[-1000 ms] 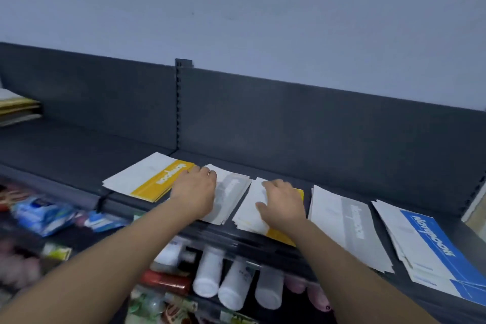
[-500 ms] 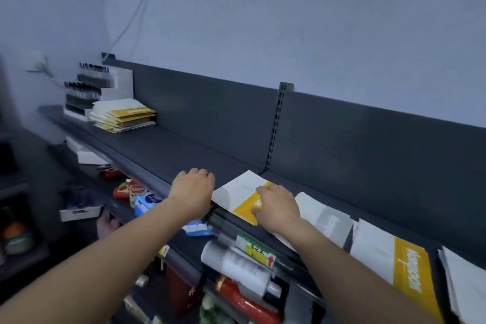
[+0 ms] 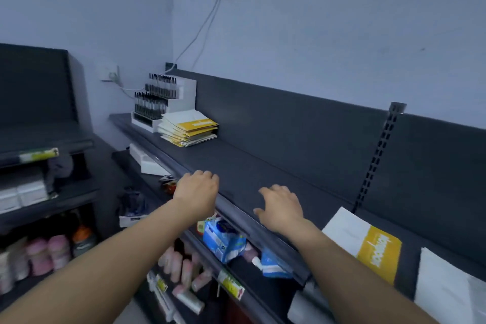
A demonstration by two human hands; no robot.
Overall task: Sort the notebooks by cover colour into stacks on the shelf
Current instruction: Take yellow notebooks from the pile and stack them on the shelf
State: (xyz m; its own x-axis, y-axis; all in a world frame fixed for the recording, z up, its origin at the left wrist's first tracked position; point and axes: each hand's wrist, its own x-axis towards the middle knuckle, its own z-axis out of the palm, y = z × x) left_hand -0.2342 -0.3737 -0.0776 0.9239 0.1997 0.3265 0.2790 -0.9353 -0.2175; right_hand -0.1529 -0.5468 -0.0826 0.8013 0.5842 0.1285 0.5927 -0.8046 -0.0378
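A stack of yellow-and-white notebooks (image 3: 190, 127) lies far left on the dark shelf (image 3: 263, 166). One yellow-and-white notebook (image 3: 368, 242) lies at the right on the shelf, and a white notebook (image 3: 452, 289) shows at the right edge. My left hand (image 3: 197, 191) hovers at the shelf's front lip with fingers curled down, holding nothing. My right hand (image 3: 281, 208) is over bare shelf, fingers spread and relaxed, empty, left of the single yellow notebook.
A white rack of dark bottles (image 3: 160, 98) stands behind the yellow stack. Lower shelves hold blue packets (image 3: 223, 237), tubes and bottles. A black upright slotted rail (image 3: 381, 150) runs down the back panel. A second dark shelf unit (image 3: 34, 118) stands left.
The view has swung left along the shelf. Both hands have left the notebooks and moved left, and hold nothing. The far yellow stack and bottle rack have come closer.
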